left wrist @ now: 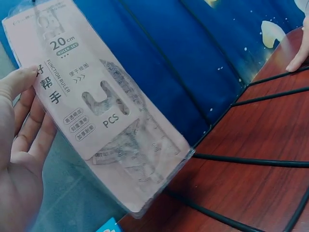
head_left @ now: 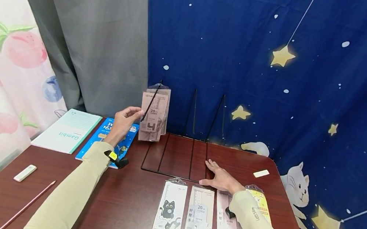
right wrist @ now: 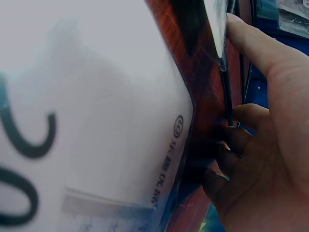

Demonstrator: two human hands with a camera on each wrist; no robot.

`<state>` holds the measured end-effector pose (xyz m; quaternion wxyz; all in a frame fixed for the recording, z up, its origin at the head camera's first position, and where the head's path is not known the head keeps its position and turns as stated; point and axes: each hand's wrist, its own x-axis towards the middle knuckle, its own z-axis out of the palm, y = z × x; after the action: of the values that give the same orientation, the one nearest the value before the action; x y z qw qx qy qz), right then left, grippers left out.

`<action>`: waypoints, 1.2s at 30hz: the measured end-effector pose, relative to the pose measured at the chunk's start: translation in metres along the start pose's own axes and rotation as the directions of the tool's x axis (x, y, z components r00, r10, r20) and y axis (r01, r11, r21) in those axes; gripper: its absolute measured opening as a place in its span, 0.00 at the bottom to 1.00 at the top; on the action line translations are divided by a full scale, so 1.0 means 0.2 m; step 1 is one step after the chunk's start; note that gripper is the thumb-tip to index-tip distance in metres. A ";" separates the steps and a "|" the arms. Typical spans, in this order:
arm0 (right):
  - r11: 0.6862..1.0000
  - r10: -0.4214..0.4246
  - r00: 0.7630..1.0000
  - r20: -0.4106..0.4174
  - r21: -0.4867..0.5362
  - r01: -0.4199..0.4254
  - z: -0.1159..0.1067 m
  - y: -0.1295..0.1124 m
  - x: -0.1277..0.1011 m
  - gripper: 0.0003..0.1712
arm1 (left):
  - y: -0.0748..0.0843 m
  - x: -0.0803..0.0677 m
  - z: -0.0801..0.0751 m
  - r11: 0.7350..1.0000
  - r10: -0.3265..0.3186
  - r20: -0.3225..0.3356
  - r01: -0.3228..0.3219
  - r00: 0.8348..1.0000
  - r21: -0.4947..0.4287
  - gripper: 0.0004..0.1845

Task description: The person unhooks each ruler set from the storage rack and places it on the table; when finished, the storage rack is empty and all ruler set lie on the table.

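In the head view, pink-backed ruler-set packs (head_left: 150, 126) hang from the left hook of a black wire rack (head_left: 191, 159). My left hand (head_left: 121, 123) pinches the front pack by its left edge. In the left wrist view, the thumb lies on the face of the ruler-set pack (left wrist: 116, 121) with the other fingers behind it. My right hand (head_left: 220, 177) rests at the right side of the rack's base, fingers spread around the wire. The right wrist view shows its thumb (right wrist: 246, 38) by the wire, with a blurred pack close in front.
Below the rack lie a black-cat ruler set (head_left: 169, 209), two more ruler packs (head_left: 198, 219) (head_left: 227, 214) and a yellow pack (head_left: 262, 203). At left are a notebook (head_left: 69, 129), a blue book (head_left: 94, 146), a white eraser (head_left: 25, 173) and a pencil (head_left: 28, 204). Another eraser (head_left: 261, 173) sits right.
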<state>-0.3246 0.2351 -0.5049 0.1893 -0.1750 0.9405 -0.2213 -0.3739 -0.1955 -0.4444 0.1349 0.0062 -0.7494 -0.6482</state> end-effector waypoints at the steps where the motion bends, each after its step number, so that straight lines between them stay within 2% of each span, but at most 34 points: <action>1: 1.000 0.001 1.000 0.000 0.000 -0.001 0.00 0.00 0.00 0.58 | 0.00 -0.01 0.00 1.000 0.002 0.010 -0.002 1.000 -0.023 0.24; 5: 1.000 0.005 1.000 -0.002 0.000 -0.005 0.00 0.00 0.00 0.58 | 0.02 -0.05 0.02 0.989 -0.004 0.043 0.011 0.999 -0.149 0.18; 8: 1.000 0.003 1.000 0.001 0.000 -0.003 0.00 0.00 0.00 0.58 | 0.02 -0.07 0.02 0.983 -0.006 0.050 0.015 0.999 -0.185 0.15; 21: 1.000 0.012 1.000 0.010 -0.002 -0.012 0.00 0.00 0.01 0.59 | 0.04 -0.20 -0.04 0.999 -0.030 0.095 0.032 0.995 -0.018 0.26; 28: 1.000 0.026 1.000 0.013 -0.001 -0.026 -0.01 -0.01 0.01 0.59 | 0.04 -0.27 -0.07 0.999 -0.050 0.118 0.052 0.992 -0.013 0.24; 36: 0.999 0.039 0.999 0.024 0.003 -0.039 -0.01 -0.02 0.00 0.59 | 0.05 -0.37 -0.11 1.000 -0.028 0.140 0.028 0.990 0.002 0.24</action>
<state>-0.3255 0.2331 -0.5015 0.2052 -0.1592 0.9410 -0.2170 -0.2974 -0.2014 -0.4472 0.0729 -0.0290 -0.7568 -0.6489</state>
